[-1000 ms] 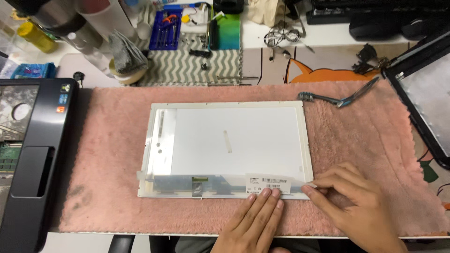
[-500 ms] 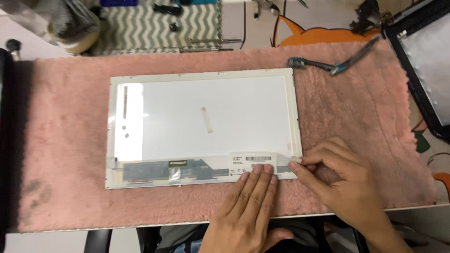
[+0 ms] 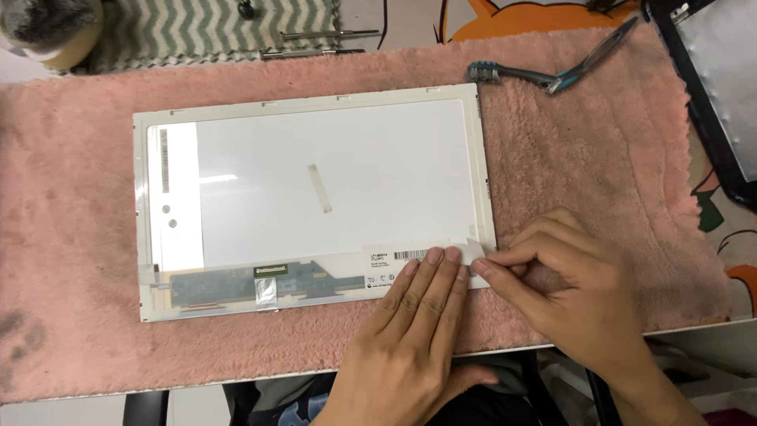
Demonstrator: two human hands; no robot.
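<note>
A bare white display panel [image 3: 315, 189] lies back side up on a pink fluffy mat [image 3: 599, 181]. A clear tape strip [image 3: 236, 285] covers the circuit board along its near edge. My left hand [image 3: 414, 331] lies flat with its fingertips pressing on the panel's near right part, by a white label. My right hand [image 3: 564, 296] is beside it at the panel's near right corner, thumb and forefinger pinched on the lifted end of the tape [image 3: 475, 254].
A dark hinge bracket [image 3: 552, 72] lies on the mat at the far right. A black laptop lid frame [image 3: 710, 102] sits at the right edge. Thin metal rods [image 3: 315, 44] rest on a zigzag-patterned cloth [image 3: 213, 31] behind the mat.
The view has moved closer and shifted right, so the dark laptop base at the left is out of view. My right fingers have closed on the tape end at the corner, now slightly lifted.
</note>
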